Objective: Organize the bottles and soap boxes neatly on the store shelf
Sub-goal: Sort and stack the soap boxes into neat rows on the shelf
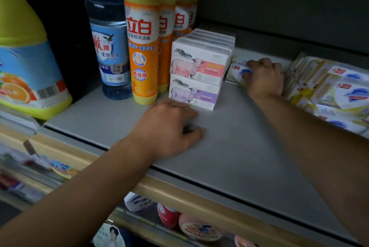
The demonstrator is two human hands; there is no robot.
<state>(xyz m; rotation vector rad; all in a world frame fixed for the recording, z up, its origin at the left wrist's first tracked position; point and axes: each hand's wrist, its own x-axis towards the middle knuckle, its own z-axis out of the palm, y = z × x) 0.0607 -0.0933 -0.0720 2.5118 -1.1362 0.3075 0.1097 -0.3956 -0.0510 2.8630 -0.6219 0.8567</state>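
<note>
My right hand [264, 78] reaches to the back of the grey shelf [229, 146] and grips a yellow-white soap box [236, 71] lying beside the goat-milk soap boxes. Those white boxes stand in two stacked rows, a pink-labelled one [199, 62] on top of a purple-labelled one [194, 94]. My left hand [169, 128] rests on the shelf just in front of the purple box, fingers loosely curled, holding nothing. Orange dish-soap bottles [142, 46] stand in a row left of the boxes, with a blue bottle [109, 46] beside them.
A big yellow jug [26, 62] stands at the far left. A loose pile of yellow-white soap packs [331, 90] lies at the right end of the shelf. More products sit on the lower shelf [179, 218] below the front rail.
</note>
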